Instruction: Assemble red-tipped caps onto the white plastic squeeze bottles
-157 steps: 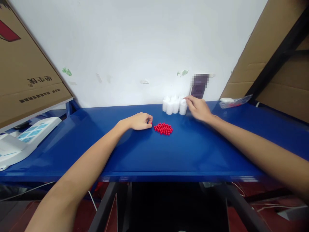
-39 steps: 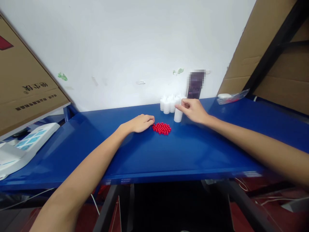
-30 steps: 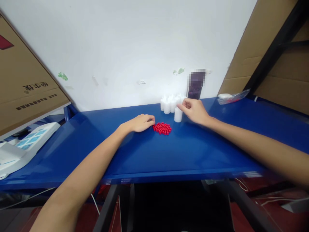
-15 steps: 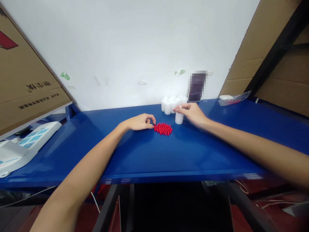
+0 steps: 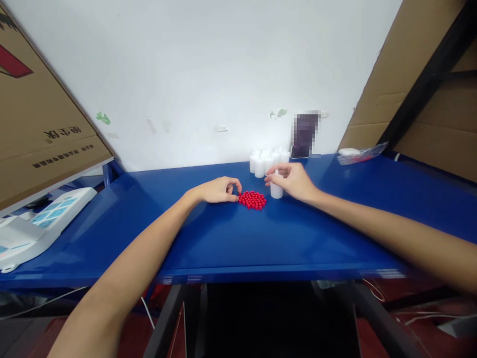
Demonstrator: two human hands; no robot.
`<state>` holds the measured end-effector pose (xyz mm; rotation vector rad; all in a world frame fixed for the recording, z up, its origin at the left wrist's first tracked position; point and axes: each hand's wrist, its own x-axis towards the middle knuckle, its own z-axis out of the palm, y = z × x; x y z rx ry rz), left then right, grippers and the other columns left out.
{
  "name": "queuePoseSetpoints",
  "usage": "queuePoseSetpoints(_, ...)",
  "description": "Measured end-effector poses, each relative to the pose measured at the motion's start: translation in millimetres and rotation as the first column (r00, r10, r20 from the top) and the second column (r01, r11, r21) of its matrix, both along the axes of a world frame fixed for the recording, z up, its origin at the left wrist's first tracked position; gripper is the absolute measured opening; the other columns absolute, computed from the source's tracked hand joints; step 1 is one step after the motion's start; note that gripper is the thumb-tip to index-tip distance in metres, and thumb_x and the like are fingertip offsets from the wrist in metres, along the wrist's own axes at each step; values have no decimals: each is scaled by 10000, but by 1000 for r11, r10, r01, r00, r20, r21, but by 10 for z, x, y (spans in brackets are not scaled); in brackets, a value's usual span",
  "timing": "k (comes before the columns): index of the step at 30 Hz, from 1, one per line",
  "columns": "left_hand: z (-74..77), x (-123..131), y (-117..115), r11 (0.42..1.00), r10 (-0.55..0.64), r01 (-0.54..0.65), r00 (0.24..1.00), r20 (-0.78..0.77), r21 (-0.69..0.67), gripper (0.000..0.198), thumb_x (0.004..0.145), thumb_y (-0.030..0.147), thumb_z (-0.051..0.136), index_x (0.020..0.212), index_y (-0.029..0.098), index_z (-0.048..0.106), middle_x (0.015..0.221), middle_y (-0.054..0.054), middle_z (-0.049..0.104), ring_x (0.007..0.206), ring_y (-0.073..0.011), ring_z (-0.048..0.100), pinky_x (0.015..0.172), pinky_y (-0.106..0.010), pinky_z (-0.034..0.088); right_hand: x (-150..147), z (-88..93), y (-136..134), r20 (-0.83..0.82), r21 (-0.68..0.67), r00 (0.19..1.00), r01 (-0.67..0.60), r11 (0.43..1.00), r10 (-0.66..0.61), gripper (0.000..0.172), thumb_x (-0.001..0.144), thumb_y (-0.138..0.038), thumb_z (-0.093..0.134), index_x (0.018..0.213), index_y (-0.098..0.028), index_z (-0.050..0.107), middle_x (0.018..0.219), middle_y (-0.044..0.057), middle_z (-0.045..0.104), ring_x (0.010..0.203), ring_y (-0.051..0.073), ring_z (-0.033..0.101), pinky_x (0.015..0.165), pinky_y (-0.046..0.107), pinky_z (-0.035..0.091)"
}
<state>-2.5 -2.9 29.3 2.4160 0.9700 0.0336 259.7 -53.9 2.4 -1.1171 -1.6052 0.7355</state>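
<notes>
My left hand [image 5: 221, 190] rests on the table at the left edge of a flat cluster of small red caps [image 5: 253, 200]. Its thumb and forefinger are pinched around a cap at that edge. To the right of the cluster, a white dropper bottle [image 5: 276, 191] with a narrow tip stands upright on the table. My right hand [image 5: 294, 181] is around the bottle's top, its fingers apart and the tip showing between thumb and forefinger. Behind it, several similar white bottles [image 5: 260, 168] stand in a group near the wall.
The blue table [image 5: 231, 238] runs along a white wall. A dark phone-like device [image 5: 300, 151], partly blurred out, leans on the wall. A clear plastic bag [image 5: 359, 155] lies at the right. A white device with blue panels [image 5: 55, 219] and a cardboard box [image 5: 44, 109] are at the left.
The white bottle in my right hand has come slightly toward me and stands on the table. My right fingers have spread from its tip. My left hand has barely moved.
</notes>
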Motion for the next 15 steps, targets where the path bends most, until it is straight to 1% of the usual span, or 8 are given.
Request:
queuePoseSetpoints(4,-4,7,-5,1000,0,0,1000,0,18,320,823,416,633,1053,195,608,713,22,570,595,-122,504,591,-271,360,-7,-29,7,66,22,997,-35,999,34,180,740,-332,694,844,-185,695,783,70,760,743,254,747,693,365,573)
queuePoseSetpoints(6,-4,8,-9,1000,0,0,1000,3,24,312,828,410,626,1050,192,608,714,20,572,597,-123,506,595,-271,362,-18,-48,11,122,29,991,-57,998,53,140,739,-306,681,816,-190,693,787,56,758,756,239,737,722,361,565)
queuePoseSetpoints(8,-7,7,-13,1000,2,-2,1000,5,28,302,830,398,618,1047,188,607,711,19,571,596,-122,505,596,-271,363,-32,-61,9,144,15,987,-72,997,69,94,742,-275,651,775,-192,681,759,43,746,748,221,723,732,351,559)
queuePoseSetpoints(11,-15,5,-11,1000,0,-1,1000,8,30,294,834,388,604,1046,184,605,711,18,570,598,-121,504,601,-269,364,-41,-57,8,106,-39,988,-109,993,113,95,767,-254,586,767,-187,654,681,22,699,656,183,687,671,317,545)
queuePoseSetpoints(15,-30,12,2,998,-4,4,1000,5,57,267,834,390,592,996,179,609,720,14,569,600,-118,497,602,-268,356,-4,-31,38,129,-63,974,-180,982,187,138,801,-255,534,793,-174,646,655,16,666,597,153,643,604,277,500)
